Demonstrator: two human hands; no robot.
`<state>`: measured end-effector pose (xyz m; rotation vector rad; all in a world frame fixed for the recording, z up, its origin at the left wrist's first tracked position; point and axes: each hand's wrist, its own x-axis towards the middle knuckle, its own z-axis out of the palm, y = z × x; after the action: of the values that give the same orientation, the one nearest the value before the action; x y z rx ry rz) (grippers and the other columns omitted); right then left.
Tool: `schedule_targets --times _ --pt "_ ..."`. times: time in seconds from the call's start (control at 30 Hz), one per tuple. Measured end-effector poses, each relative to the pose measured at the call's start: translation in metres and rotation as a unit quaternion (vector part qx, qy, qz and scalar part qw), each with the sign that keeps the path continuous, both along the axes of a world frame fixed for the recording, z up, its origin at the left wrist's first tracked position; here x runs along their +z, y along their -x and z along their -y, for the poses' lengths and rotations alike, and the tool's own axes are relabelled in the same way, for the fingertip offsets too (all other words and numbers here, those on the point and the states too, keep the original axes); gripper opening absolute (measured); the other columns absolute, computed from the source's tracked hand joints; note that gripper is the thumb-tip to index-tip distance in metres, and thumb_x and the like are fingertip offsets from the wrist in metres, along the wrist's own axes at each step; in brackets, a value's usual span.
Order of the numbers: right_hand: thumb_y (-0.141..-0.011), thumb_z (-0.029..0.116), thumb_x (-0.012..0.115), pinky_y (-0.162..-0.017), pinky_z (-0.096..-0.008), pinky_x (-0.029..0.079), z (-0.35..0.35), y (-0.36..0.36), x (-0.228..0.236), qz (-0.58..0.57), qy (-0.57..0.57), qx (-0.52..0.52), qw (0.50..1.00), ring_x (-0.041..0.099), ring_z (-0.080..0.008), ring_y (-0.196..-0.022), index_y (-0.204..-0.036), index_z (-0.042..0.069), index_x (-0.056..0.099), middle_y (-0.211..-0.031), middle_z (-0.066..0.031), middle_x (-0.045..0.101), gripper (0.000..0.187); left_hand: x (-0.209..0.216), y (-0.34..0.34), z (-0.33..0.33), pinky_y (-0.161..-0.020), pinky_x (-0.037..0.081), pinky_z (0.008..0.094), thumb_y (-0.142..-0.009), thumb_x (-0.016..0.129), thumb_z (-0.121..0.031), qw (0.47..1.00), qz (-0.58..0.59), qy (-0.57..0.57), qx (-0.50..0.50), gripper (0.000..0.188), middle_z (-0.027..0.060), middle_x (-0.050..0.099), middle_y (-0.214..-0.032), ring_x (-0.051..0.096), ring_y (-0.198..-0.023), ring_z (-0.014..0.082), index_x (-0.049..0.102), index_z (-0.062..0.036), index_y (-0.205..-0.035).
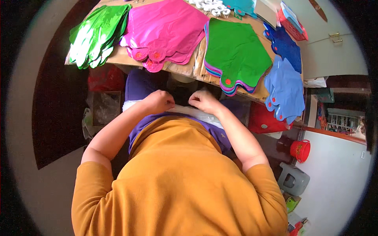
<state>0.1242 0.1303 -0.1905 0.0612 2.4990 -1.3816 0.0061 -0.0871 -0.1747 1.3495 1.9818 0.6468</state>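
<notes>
My left hand [159, 101] is over my lap, its fingers curled in and turned toward the right hand. Facing it across a small gap is my right hand [204, 101], with thumb and fingers drawn together. Whatever either hand pinches is too small or hidden to make out. Beneath both hands, a white plastic sheet or bag [199, 115] lies bunched across my purple-clad lap. Closest beyond them on the table are a stack of glossy pink sheets [167, 29] and a green-topped stack [236, 51] with several colours underneath. Both stacks have rounded tabs with red spots.
The cardboard-topped table [193, 65] edges my knees. On it lie shiny green sheets [98, 33], light blue sheets [285, 88] overhanging the right edge, dark blue sheets [284, 45] and white curled pieces [210, 6]. A red bucket [300, 151] and grey stool [293, 179] stand at right.
</notes>
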Motion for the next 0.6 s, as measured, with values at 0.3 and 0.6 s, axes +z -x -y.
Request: schedule_targets --times 0.3,0.6 --pt "-0.074 0.018 0.063 -0.068 -0.0374 0.048 0.001 -0.001 0.001 -0.048 -0.02 -0.026 0.998 0.062 -0.0287 -0.075 -0.076 0.002 0.065 -0.076 -0.0145 0.064 0.016 -0.006 -0.004 -0.003 -0.073 0.05 0.0409 -0.079 0.061 -0.02 1.0 -0.007 0.003 0.006 0.019 0.0169 0.066 -0.085 0.063 -0.08 0.0333 0.068 -0.0053 -0.088" --pt "-0.077 0.018 0.063 -0.07 -0.0347 0.048 -0.005 -0.012 0.021 -0.042 0.014 -0.069 0.997 0.062 -0.0261 -0.078 -0.082 0.001 0.066 -0.081 -0.0145 0.064 0.017 0.025 -0.007 -0.028 -0.064 0.051 0.0346 -0.083 0.06 -0.017 0.997 0.033 -0.054 0.053 0.017 0.0153 0.065 -0.075 0.065 -0.069 0.024 0.068 -0.0031 -0.088"
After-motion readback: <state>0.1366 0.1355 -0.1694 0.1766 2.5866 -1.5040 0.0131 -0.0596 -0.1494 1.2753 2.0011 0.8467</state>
